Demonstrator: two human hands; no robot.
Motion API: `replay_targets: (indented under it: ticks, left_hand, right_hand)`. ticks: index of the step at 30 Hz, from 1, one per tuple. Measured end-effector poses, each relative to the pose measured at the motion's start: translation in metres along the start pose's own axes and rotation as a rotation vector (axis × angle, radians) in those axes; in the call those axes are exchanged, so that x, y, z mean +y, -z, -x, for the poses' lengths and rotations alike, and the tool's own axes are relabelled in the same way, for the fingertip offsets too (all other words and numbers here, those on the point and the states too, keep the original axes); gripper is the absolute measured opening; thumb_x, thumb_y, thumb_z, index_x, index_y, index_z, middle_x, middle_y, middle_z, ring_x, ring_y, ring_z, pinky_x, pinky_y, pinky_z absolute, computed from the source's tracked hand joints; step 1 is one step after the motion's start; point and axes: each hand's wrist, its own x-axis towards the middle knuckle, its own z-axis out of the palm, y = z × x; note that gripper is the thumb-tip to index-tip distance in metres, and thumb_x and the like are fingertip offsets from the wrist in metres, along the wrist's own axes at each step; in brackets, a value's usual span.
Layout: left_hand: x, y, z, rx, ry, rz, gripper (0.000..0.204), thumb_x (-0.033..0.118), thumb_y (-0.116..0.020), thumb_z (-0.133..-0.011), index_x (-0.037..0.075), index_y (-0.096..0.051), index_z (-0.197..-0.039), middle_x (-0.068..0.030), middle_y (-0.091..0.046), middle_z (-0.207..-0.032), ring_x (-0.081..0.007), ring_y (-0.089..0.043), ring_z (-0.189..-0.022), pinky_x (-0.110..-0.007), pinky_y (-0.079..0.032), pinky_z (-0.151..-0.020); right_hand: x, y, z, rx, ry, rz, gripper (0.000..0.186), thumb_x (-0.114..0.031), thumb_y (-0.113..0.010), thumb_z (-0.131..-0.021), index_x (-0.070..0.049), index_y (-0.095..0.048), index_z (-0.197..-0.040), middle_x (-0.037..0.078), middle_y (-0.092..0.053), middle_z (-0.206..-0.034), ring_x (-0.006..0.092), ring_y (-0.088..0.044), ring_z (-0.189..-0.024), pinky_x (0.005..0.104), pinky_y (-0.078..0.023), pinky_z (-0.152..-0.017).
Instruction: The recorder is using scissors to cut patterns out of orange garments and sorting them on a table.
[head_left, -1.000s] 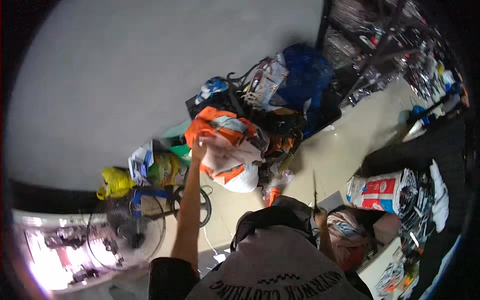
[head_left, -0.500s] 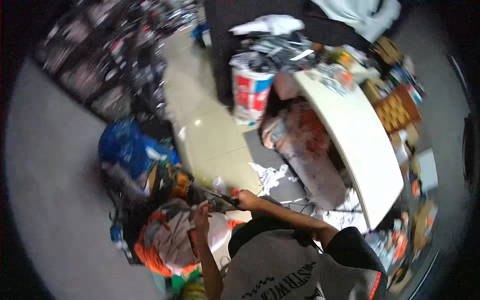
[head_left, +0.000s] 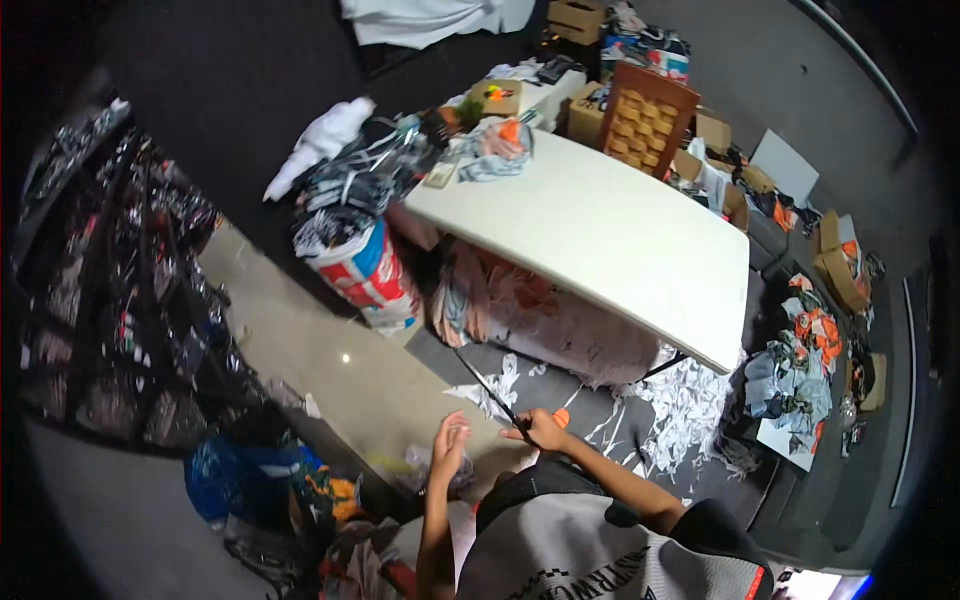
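Observation:
My right hand (head_left: 545, 430) is closed round a long, thin dark tool (head_left: 490, 388) that points up and to the left. Something orange (head_left: 562, 416) shows beside the grip; whether it is part of the tool I cannot tell. To the left and apart from it, my left hand (head_left: 450, 446) is raised with its fingers extended and nothing in it. White cloth scraps (head_left: 495, 388) lie on the dark mat just beyond both hands.
A white table (head_left: 600, 255) stands ahead right, with large pinkish bundles (head_left: 570, 340) beneath it. A full red, white and blue sack (head_left: 370, 280) stands at its left end. Blue bags (head_left: 225, 480) lie lower left; a wicker-backed chair (head_left: 650, 120) is behind the table.
My view has turned right, so the table and sack appear further left. My hands have moved apart; the left one was close to the tool. The tool stays in my right hand.

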Motion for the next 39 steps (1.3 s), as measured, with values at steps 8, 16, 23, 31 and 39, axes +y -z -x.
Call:
replay_targets:
  ticks: [8,16,23,31,39]
  left_hand:
    - [0.147,-0.17,-0.126,-0.258,-0.457,-0.089,0.026,0.015,-0.053,-0.091,0.002,-0.055,-0.114,-0.0067,-0.057,-0.103,-0.0144,-0.053,-0.084,-0.022,-0.042,-0.077]
    - [0.343,-0.263,-0.16,-1.011,-1.026,0.175,0.02,0.023,-0.063,-0.084,0.008,-0.055,-0.096,-0.011,-0.057,-0.087,-0.0215,-0.052,-0.076,-0.031,-0.047,-0.064]
    - [0.349,-0.284,-0.257,-0.946,-0.941,0.234,0.018,0.017,-0.06,-0.084,0.009,-0.05,-0.097,-0.01,-0.054,-0.091,-0.0207,-0.05,-0.075,-0.031,-0.046,-0.063]
    - [0.366,-0.276,-0.387,-0.901,-0.819,0.313,0.019,0.011,-0.056,-0.084,0.01,-0.043,-0.098,-0.0089,-0.05,-0.096,-0.0198,-0.047,-0.074,-0.032,-0.045,-0.061]
    - [0.248,-0.189,-0.647,-0.648,-0.385,0.04,0.035,0.015,-0.052,-0.087,0.004,-0.046,-0.119,-0.0132,-0.052,-0.1,-0.0248,-0.051,-0.087,-0.029,-0.043,-0.078]
  right_hand:
    - [0.048,0.139,-0.032,0.282,-0.086,0.126,0.059,-0.051,-0.073,-0.077,-0.001,-0.05,-0.056,0.002,-0.042,-0.049,0.0153,-0.035,-0.047,0.0324,-0.036,-0.048]
    - [0.104,0.21,-0.031,0.556,-0.402,-0.025,0.06,-0.052,-0.072,-0.077,0.001,-0.051,-0.055,0.006,-0.047,-0.049,0.0184,-0.043,-0.046,0.0336,-0.039,-0.049]
    - [0.137,0.243,-0.066,0.696,-0.548,-0.06,0.063,-0.056,-0.068,-0.077,0.002,-0.056,-0.058,0.011,-0.051,-0.051,0.024,-0.047,-0.047,0.037,-0.042,-0.052]
    - [0.151,0.285,-0.14,0.906,-0.836,0.032,0.063,-0.057,-0.067,-0.077,0.004,-0.061,-0.064,0.017,-0.058,-0.057,0.0336,-0.055,-0.053,0.041,-0.045,-0.056]
    - [0.172,0.275,-0.19,0.927,-1.025,0.016,0.065,-0.06,-0.067,-0.076,0.004,-0.061,-0.064,0.019,-0.06,-0.06,0.0349,-0.058,-0.055,0.0424,-0.045,-0.056]
